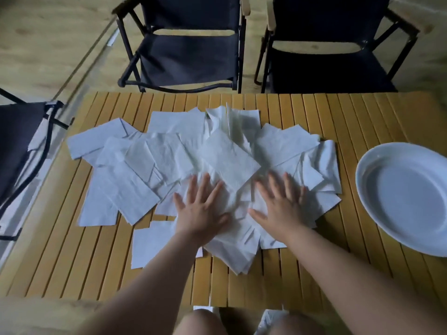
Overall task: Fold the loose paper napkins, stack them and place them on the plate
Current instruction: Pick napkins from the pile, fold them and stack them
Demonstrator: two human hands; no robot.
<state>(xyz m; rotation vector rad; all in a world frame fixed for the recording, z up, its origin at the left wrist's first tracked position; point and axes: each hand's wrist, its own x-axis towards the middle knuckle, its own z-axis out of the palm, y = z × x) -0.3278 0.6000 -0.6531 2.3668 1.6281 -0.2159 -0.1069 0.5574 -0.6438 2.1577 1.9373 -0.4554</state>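
Several loose white paper napkins (169,155) lie spread and overlapping across the middle of the slatted wooden table (72,257). My left hand (200,209) rests flat on the near middle of the pile, fingers straight and spread. My right hand (280,206) lies flat on the napkins a little to the right, fingers also spread. Neither hand holds a napkin. An empty white oval plate (377,204) sits at the table's right edge, apart from the pile.
Two dark folding chairs (186,49) (326,52) stand behind the far table edge. Another chair (21,141) stands at the left. My knees (200,322) show below the near edge, with a white paper scrap (268,317) there.
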